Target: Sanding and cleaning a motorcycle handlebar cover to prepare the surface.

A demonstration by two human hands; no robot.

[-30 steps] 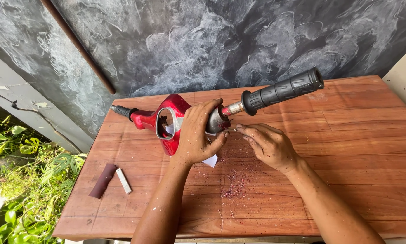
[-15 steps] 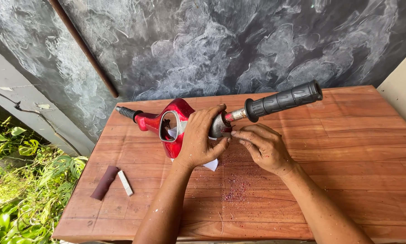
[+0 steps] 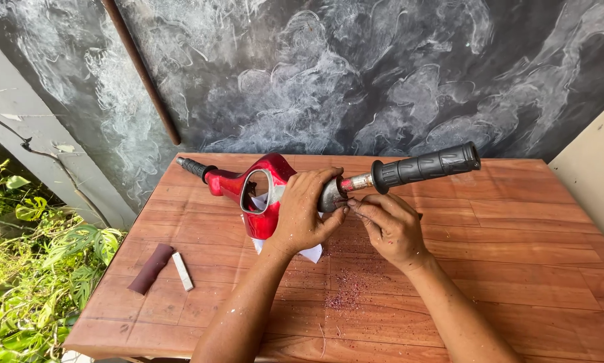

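Head view shows the left hand (image 3: 302, 212) gripping the red handlebar cover (image 3: 261, 195) above the wooden table (image 3: 517, 235), the right hand (image 3: 389, 225) pinching at its bare metal neck, and reddish dust (image 3: 346, 296) suggesting sanding partly done.

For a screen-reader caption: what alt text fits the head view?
Left hand grips a red motorcycle handlebar cover on a wooden table while the right hand works at its metal bar beside the black grip. Sandpaper piece lies left.
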